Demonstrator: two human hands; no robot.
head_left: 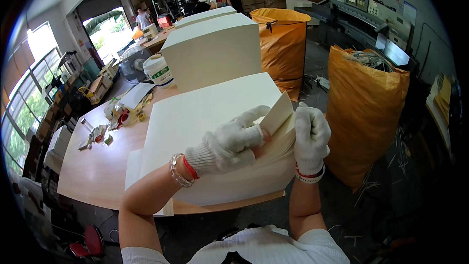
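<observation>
Crowding the upper middle: a tall paper block (212, 56) and an orange sack (281, 51), another sack (364, 117) at right, white bucket (159, 72) upper left. Paper stack (205, 110) sits dead center, right corner lifted; gloved left hand (228, 142) kinda half spread, fingers against the flap (278, 113), right hand (311, 137) curled tight on the sheets' edge

Two gloved hands (227, 146) — two orange sacks (366, 117), three other people (236, 1) — one fan (134, 63), one bucket (159, 72), one red chair (93, 240).
</observation>
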